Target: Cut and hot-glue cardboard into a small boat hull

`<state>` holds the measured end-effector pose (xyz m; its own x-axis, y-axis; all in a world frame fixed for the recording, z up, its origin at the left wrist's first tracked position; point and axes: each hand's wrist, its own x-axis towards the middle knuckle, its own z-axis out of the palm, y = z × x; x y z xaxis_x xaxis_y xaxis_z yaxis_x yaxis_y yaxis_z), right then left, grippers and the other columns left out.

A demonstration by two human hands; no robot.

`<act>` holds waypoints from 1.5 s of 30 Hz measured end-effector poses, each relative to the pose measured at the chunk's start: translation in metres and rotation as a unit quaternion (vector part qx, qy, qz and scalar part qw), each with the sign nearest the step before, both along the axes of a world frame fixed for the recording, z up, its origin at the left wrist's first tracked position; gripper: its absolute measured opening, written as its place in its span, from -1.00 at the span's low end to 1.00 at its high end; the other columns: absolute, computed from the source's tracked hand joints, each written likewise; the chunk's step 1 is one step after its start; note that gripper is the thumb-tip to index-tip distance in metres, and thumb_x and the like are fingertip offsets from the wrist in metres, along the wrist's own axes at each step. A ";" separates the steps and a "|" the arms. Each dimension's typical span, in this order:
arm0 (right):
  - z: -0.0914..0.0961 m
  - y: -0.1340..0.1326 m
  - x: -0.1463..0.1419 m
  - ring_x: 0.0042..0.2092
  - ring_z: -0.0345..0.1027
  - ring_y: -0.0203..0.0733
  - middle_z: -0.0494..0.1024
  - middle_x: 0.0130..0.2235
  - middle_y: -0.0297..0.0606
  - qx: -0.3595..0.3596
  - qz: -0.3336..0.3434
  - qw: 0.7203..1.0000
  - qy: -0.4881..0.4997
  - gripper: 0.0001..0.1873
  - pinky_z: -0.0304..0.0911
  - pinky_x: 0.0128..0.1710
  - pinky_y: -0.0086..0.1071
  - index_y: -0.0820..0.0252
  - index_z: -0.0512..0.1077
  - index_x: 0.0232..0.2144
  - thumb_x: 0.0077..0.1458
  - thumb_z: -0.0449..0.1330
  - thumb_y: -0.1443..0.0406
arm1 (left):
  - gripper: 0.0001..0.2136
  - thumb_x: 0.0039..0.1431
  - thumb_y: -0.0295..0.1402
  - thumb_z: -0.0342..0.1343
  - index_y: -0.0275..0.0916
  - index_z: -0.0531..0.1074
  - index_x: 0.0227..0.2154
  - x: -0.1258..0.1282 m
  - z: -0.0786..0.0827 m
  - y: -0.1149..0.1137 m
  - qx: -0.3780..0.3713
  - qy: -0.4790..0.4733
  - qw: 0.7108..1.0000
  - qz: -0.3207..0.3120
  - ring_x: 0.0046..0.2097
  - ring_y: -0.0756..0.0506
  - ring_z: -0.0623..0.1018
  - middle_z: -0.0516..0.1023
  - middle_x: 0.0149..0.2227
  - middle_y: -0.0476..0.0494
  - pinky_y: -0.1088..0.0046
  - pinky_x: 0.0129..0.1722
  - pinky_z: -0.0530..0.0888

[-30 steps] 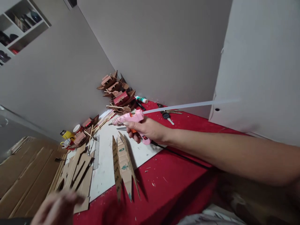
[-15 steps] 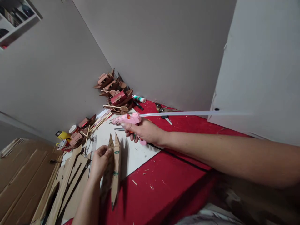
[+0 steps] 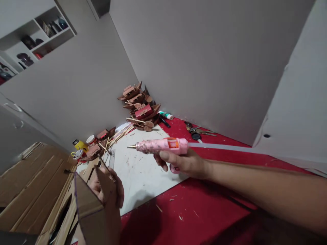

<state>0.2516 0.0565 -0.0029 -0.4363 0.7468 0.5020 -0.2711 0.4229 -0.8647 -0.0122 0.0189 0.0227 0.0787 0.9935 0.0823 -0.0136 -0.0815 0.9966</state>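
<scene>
My right hand [image 3: 187, 161] grips a pink hot glue gun [image 3: 163, 146], its metal nozzle pointing left. A long translucent glue stick [image 3: 219, 146] runs out of its back. At the lower left my left hand [image 3: 114, 187] is closed around a folded cardboard piece [image 3: 92, 207] with pointed ends, held up close to the camera. Part of that hand is hidden behind the cardboard. Between the two hands lies a white board [image 3: 138, 173] on the red tabletop. Nozzle and cardboard are apart.
Several brown model boats [image 3: 144, 112] stand stacked by the wall corner. Thin wooden sticks [image 3: 122, 134], a metal ruler [image 3: 111, 160], keys [image 3: 201, 131] and a glue tube [image 3: 166, 115] lie around the board. Cups [image 3: 79, 154] stand at the left, near cardboard sheets [image 3: 33, 190].
The cardboard piece has been raised and tilted toward the camera by my left hand. My right hand has brought the glue gun closer and to the right. The view has shifted left.
</scene>
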 end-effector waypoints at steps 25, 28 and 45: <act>0.008 -0.028 -0.008 -0.19 0.45 -0.16 0.59 -0.22 -0.16 0.224 -0.042 0.967 -0.116 -0.48 0.34 -0.13 -0.38 0.17 0.45 0.08 0.29 -0.05 0.03 | -0.73 -0.02 -0.21 0.30 -0.17 0.51 -0.25 0.024 0.004 -0.015 0.105 0.163 0.945 0.265 -0.42 0.00 0.50 0.60 -0.36 -0.02 0.59 -0.45 0.42; 0.008 -0.029 -0.013 -0.35 0.39 -0.22 0.54 -0.37 -0.20 0.220 -0.074 0.966 -0.115 -0.50 0.32 -0.28 -0.40 0.23 0.53 -0.04 0.27 -0.01 0.03 | -0.67 -0.02 -0.20 0.29 -0.18 0.50 -0.18 0.028 0.003 -0.017 0.099 0.184 0.945 0.251 -0.38 -0.03 0.53 0.61 -0.34 -0.05 0.57 -0.43 0.42; 0.005 -0.014 -0.018 0.20 0.28 -0.18 0.47 0.13 -0.28 0.048 -0.071 0.994 -0.069 -0.54 0.13 0.26 -0.32 0.13 0.41 0.12 0.25 0.08 0.09 | -0.61 0.20 -0.22 0.07 -0.29 0.46 0.03 0.045 -0.024 -0.012 0.116 0.319 0.928 0.153 -0.10 -0.18 0.58 0.62 -0.14 -0.20 0.41 -0.18 0.48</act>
<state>0.2340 0.0427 0.0021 -0.3989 0.7571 0.5174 -0.0849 0.5313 -0.8429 0.0329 0.0073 -0.0009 -0.0979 0.9386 0.3307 0.6331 -0.1976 0.7484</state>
